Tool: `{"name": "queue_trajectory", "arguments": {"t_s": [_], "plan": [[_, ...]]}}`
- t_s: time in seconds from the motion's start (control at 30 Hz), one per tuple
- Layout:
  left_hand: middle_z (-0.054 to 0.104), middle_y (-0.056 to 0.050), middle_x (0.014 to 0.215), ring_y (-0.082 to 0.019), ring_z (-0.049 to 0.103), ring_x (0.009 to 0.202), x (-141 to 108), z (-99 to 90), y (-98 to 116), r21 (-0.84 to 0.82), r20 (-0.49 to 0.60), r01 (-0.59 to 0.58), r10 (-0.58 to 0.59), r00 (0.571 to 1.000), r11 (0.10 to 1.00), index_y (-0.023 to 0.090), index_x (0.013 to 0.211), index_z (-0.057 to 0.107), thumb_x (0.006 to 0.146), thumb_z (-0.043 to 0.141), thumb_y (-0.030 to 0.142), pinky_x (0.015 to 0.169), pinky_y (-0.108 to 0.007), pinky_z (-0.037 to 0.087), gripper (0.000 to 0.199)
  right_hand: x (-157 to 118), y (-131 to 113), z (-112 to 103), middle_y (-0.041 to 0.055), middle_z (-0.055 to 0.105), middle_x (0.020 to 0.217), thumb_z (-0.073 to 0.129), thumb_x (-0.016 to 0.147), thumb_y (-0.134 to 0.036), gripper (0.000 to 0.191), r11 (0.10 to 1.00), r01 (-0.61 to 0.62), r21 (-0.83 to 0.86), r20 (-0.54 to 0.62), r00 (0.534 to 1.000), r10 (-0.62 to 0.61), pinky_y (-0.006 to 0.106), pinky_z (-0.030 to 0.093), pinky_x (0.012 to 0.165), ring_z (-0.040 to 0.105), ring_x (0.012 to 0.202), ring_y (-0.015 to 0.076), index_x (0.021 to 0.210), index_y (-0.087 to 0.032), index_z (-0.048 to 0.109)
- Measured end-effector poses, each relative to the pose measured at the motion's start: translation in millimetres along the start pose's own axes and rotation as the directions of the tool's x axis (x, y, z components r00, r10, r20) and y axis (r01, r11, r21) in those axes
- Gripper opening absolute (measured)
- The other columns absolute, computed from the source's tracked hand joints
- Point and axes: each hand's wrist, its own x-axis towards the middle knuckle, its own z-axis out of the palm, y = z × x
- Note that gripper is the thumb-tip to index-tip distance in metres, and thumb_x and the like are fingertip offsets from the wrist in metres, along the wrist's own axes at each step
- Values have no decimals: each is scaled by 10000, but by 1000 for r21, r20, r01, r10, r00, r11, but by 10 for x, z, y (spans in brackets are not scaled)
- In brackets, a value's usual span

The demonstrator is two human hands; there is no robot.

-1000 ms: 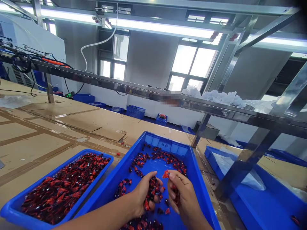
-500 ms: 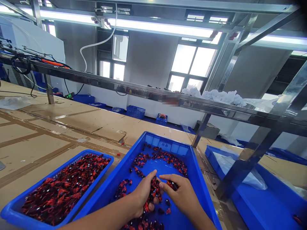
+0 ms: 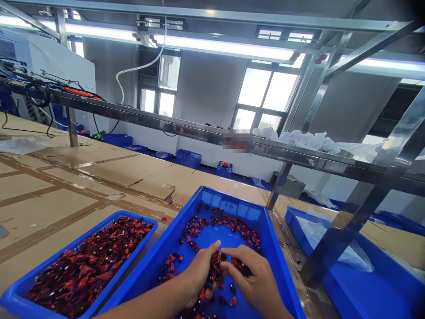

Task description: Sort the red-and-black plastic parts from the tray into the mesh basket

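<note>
While both hands (image 3: 254, 277) clutch red-black pieces (image 3: 214, 270), blue tray (image 3: 156, 250), basket (image 3: 66, 249) beside

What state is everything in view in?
Left hand: cupped around a clump of red-and-black parts
Right hand: curled, fingers on that clump
Centre blue tray: parts scattered, blue floor showing
Left blue basket: heaped full of similar parts
Right blue tray: plastic bag lying inside
Ceiling strip lights: on
</note>
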Motion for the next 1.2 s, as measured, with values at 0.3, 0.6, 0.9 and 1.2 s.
{"name": "queue_trajectory", "arguments": {"t_s": [0.3, 0.6, 0.9, 1.2], "plan": [[562, -48, 638, -68, 392, 346, -54, -32, 42, 145, 265, 51, -89, 960, 988, 178, 595, 494, 651, 220, 913, 267, -149, 179, 787, 21, 1, 24, -17, 671, 595, 614, 827, -397, 189, 890, -390, 238, 132, 920, 368, 250, 455, 525, 617, 525, 173, 849, -210, 605], [568, -74, 631, -85, 416, 368, -132, -36, 39, 215, 226, 13, -63, 972, 977, 174, 586, 544, 646, 135, 908, 284, -166, 221, 843, 28, -86, -20, -3, 704, 643, 639, 821, -357, 152, 825, -415, 383, 383, 884, 267, 282, 514, 563, 671, 547, 197, 860, -212, 661], [549, -38, 584, -83, 393, 339, -29, -58, 87, 29, 225, 57, -62, 972, 998, 187, 621, 496, 588, 140, 944, 272, -155, 171, 837, -1, -82, -194, 10, 687, 714, 746, 716, -427, 222, 849, -203, 488, 99, 979, 177, 257, 475, 581, 611, 624, 173, 834, -239, 737], [575, -51, 552, -111, 421, 358, 62, -54, -132, 92, 240, -89, 65, 969, 992, 184, 555, 544, 681, 163, 896, 326, -206, 244, 817, -93, -382, -325, 8, 674, 659, 718, 768, -420, 173, 931, 107, 348, -68, 994, -89, 259, 458, 522, 580, 557, 168, 924, -348, 738]]}}
